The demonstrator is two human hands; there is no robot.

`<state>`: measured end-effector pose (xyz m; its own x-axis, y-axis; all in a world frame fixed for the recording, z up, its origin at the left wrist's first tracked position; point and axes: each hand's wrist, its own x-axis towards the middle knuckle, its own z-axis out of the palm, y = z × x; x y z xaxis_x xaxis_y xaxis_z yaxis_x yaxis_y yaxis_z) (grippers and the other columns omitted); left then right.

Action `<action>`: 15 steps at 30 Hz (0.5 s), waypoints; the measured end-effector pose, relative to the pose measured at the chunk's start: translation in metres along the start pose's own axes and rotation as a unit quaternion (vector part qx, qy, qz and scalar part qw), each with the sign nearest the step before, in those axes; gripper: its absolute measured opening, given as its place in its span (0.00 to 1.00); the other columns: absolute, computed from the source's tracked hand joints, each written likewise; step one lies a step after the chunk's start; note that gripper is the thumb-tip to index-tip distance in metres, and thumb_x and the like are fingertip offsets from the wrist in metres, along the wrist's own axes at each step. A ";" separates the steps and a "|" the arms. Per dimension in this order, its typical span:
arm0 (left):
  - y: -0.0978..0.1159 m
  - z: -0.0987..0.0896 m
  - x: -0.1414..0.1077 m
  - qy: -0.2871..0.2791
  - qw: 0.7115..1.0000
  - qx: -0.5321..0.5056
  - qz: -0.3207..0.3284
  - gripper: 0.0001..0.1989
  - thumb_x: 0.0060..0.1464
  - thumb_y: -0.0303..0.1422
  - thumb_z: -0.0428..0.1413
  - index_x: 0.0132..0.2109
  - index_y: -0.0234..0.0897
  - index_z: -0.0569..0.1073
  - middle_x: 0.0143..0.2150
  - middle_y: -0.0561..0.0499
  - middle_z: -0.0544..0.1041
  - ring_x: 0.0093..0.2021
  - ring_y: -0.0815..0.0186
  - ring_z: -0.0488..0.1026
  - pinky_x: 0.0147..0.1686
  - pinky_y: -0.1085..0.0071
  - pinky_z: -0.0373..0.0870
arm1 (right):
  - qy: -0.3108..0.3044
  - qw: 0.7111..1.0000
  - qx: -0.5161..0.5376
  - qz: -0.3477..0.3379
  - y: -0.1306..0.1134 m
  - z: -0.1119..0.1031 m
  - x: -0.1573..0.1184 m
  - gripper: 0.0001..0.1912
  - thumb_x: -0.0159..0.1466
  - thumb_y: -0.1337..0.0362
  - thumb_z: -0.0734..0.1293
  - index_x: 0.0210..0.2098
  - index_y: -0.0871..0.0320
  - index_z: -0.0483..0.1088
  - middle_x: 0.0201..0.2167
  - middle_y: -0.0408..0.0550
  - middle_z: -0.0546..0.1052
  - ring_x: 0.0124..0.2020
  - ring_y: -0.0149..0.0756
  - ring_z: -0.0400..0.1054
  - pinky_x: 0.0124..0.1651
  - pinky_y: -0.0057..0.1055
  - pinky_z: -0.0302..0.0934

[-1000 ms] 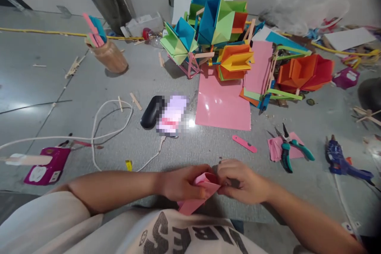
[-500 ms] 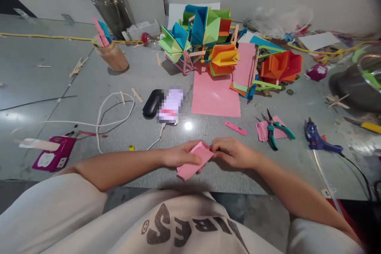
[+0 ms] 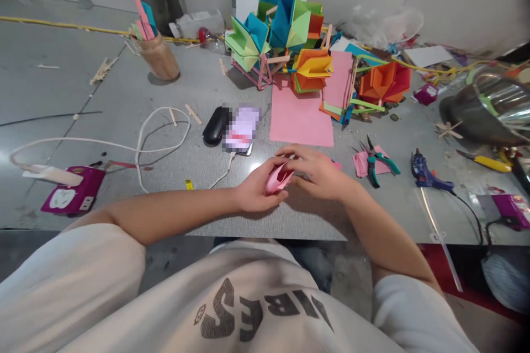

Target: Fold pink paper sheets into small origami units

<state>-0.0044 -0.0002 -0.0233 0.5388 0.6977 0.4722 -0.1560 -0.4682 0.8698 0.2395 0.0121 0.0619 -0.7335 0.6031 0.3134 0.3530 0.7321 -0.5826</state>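
Pink paper (image 3: 278,181), bent into a small shape with an open top, sits in the left hand (image 3: 255,187), low in the middle near the front edge of the grey table (image 3: 215,85). The left hand grips the paper, with its thumb and fingers around it. The right hand (image 3: 318,172) is bent, with its fingers at the paper's open edge. I cannot tell if those fingers pinch it.

Just past the hands, a big pink sheet (image 3: 301,121) lies flat. To its left are a phone (image 3: 241,129) and a black case (image 3: 215,127), side by side. A small pink tool (image 3: 336,164) peeks out from behind the right hand. On the right, pliers (image 3: 371,161) with green handles lie on pink scraps (image 3: 361,164), and a blue glue gun (image 3: 428,174) lies beyond them.

Blue and green paper flowers (image 3: 285,22) stand at the back, with a yellow and orange flower (image 3: 311,70) in front. A red and orange flower (image 3: 385,84) is to their right. A brown cup (image 3: 160,60) holds bright paper strips (image 3: 144,19) on the left.
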 end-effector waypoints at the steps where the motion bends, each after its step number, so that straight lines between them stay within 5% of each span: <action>1: -0.001 0.000 0.000 0.002 1.000 0.017 -0.003 0.37 0.64 0.36 0.69 0.75 0.40 0.64 0.69 0.35 0.76 0.69 0.46 0.78 0.72 0.45 0.75 | 0.011 1.000 -0.011 -0.006 0.001 0.003 0.000 0.08 0.81 0.61 0.70 0.56 0.50 0.82 0.67 0.60 0.80 0.67 0.54 0.78 0.67 0.56 0.75; 7: 0.005 -0.002 0.001 -0.025 0.999 0.026 -0.040 0.30 0.67 0.34 0.66 0.71 0.40 0.68 0.67 0.37 0.80 0.64 0.50 0.82 0.67 0.51 0.78 | 0.062 0.998 -0.014 -0.026 0.009 0.012 -0.008 0.04 0.80 0.67 0.70 0.51 0.51 0.77 0.63 0.60 0.81 0.62 0.51 0.80 0.61 0.50 0.78; 10: 0.008 -0.002 0.000 -0.051 0.996 -0.016 -0.078 0.26 0.71 0.38 0.65 0.69 0.41 0.69 0.61 0.41 0.82 0.57 0.55 0.83 0.61 0.56 0.78 | 0.071 0.997 -0.004 -0.035 0.011 0.012 -0.012 0.01 0.80 0.63 0.71 0.50 0.51 0.75 0.61 0.58 0.81 0.59 0.49 0.80 0.59 0.46 0.77; 15: 0.008 -0.002 -0.003 -0.063 0.990 -0.084 -0.096 0.26 0.72 0.46 0.66 0.68 0.42 0.68 0.55 0.45 0.80 0.51 0.59 0.80 0.57 0.59 0.77 | 0.107 0.993 -0.012 -0.057 0.012 0.019 -0.015 0.08 0.82 0.53 0.72 0.51 0.50 0.73 0.58 0.56 0.82 0.57 0.47 0.79 0.59 0.44 0.76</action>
<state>-0.0088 -0.0049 -0.0169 0.6685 0.6876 0.2835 -0.1704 -0.2295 0.9583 0.2438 0.0053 0.0360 -0.6306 0.5678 0.5292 0.2907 0.8050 -0.5172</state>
